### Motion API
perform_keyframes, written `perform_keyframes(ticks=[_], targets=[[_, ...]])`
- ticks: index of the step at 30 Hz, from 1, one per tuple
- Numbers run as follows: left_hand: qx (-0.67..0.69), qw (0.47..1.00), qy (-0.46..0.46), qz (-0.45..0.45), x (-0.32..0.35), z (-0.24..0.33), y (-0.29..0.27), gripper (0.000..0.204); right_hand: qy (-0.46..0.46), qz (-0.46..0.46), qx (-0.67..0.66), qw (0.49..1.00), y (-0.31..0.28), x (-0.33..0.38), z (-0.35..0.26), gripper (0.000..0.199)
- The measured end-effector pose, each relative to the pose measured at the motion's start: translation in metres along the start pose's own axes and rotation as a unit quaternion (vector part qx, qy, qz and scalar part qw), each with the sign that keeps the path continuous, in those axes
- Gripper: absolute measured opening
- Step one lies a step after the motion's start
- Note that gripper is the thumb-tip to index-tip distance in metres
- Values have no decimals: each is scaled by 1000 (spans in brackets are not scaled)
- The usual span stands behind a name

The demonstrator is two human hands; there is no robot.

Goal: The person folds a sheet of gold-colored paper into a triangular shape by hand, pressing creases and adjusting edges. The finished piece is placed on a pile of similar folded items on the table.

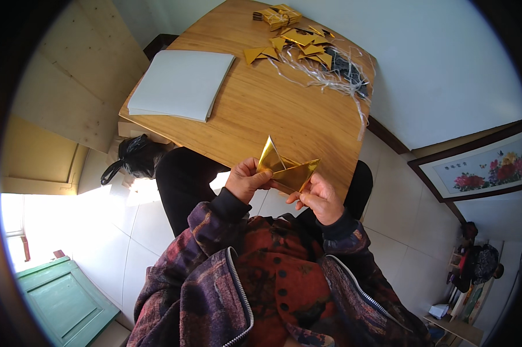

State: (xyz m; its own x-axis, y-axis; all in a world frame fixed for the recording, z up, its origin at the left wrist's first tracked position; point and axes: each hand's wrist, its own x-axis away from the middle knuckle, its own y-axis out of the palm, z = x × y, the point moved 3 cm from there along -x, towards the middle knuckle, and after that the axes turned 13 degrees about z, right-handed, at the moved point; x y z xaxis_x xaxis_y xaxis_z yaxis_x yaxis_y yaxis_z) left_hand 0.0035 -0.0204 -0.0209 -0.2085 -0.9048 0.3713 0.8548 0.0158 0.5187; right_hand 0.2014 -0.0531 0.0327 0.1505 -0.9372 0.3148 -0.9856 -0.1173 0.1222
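A partly folded sheet of shiny gold paper (293, 173) is held between my hands, just over the near edge of the wooden table (261, 104). One pointed corner stands up at its left and another reaches out to the right. My left hand (247, 178) pinches its left side, thumb on top. At the lower right corner, my right hand (319, 198) grips the paper between thumb and fingers; part of those fingers is hidden.
A stack of white sheets (180, 84) lies at the table's left. Folded gold pieces (304, 41), a tied gold bundle (278, 16) and a tangle of clear plastic strips (330, 75) lie at the far right. A black plastic bag (141, 156) is beside my left leg.
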Motion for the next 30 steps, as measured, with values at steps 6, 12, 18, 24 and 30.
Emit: perform_keyframes(ticks=[6, 12, 18, 24, 30], targets=[[-41, 998, 40, -37, 1, 2, 6, 17, 37, 34, -25, 998, -4, -5, 11, 22], [-44, 996, 69, 45, -8, 13, 4, 23, 24, 31, 1, 999, -1, -6, 11, 22], [-62, 988, 75, 122, -6, 9, 10, 26, 37, 30, 5, 999, 4, -8, 14, 18], [-74, 984, 88, 137, -13, 11, 9, 22, 41, 38, 8, 998, 3, -11, 21, 18], [-80, 976, 151, 135, -27, 18, 2, 24, 32, 33, -11, 999, -5, -23, 22, 15]])
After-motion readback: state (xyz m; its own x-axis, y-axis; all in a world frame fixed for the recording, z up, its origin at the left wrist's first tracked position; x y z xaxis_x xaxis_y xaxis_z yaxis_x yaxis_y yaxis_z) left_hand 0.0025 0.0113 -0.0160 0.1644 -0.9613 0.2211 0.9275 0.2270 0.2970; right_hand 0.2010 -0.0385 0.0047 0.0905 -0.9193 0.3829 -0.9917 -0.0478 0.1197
